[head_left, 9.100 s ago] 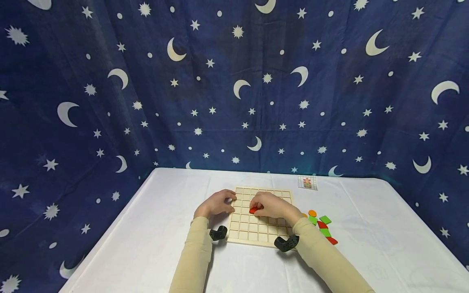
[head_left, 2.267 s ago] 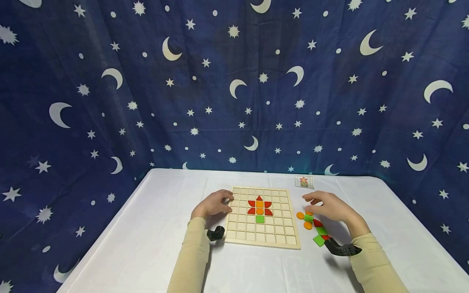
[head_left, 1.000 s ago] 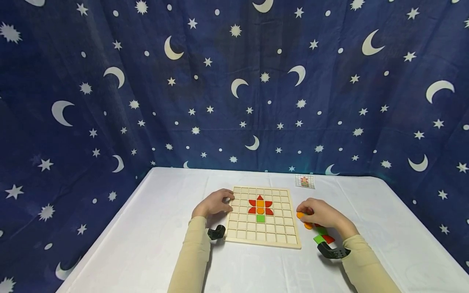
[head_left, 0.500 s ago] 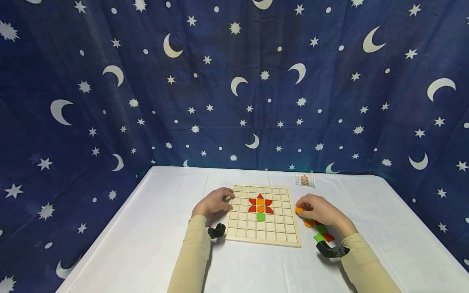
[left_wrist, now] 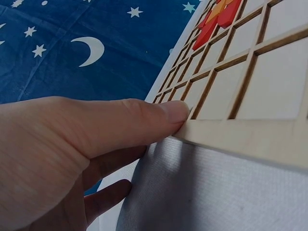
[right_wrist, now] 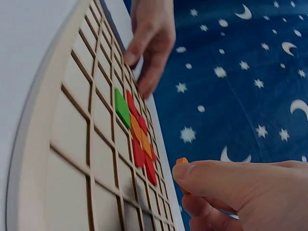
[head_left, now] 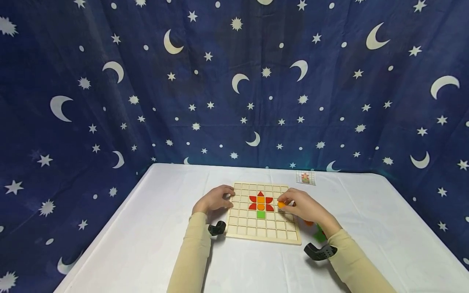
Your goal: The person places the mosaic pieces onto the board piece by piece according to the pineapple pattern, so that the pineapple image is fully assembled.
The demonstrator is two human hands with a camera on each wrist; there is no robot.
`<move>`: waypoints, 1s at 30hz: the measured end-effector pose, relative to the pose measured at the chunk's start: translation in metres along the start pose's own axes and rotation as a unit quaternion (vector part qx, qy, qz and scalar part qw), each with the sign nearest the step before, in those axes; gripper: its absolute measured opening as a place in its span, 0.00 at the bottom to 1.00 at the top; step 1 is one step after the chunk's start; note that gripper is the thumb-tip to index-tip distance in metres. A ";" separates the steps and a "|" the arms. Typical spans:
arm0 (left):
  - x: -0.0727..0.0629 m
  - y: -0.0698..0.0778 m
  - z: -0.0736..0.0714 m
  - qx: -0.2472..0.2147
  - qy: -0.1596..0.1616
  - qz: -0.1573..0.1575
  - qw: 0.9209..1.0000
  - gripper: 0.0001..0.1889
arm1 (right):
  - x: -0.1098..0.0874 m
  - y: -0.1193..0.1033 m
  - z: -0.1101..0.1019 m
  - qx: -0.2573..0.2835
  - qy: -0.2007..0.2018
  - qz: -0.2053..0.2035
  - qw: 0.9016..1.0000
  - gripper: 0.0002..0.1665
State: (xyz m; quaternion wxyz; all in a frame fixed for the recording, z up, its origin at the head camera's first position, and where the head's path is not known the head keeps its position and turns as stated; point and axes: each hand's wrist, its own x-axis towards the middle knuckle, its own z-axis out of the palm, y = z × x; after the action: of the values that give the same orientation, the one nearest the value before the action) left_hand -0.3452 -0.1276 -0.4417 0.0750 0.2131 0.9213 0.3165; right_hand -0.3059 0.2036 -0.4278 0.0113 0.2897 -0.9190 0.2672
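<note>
The wooden grid board lies on the white table. Several coloured tiles on it form a flower: red petals, an orange square, an orange disc below that, and a green square at the bottom. My left hand is at the board's left edge, fingers relaxed; in the left wrist view its thumb rests on the rim. Over the board's right part, my right hand pinches another orange disc between thumb and fingers, raised above the grid in the right wrist view.
Right of the board lie loose tiles, including an orange one and green ones, partly hidden by the right arm. A small printed card showing a flower pattern lies at the back. A starry blue curtain hangs behind the table.
Over nine seconds, red, orange and green tiles have appeared in the grid. My right hand took an orange disc from the loose tiles and moved left over the board. The left hand stayed.
</note>
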 end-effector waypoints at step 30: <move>0.000 0.002 -0.001 0.006 0.000 -0.012 1.000 0.22 | 0.044 -0.052 0.054 -0.019 -0.046 -0.110 0.993 0.10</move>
State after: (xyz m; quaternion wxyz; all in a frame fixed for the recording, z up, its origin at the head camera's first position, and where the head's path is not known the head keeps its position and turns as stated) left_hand -0.3448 -0.1269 -0.4393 0.0772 0.2029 0.9257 0.3098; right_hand -0.3069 0.1179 -0.4407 0.0039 0.4009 -0.8860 0.2329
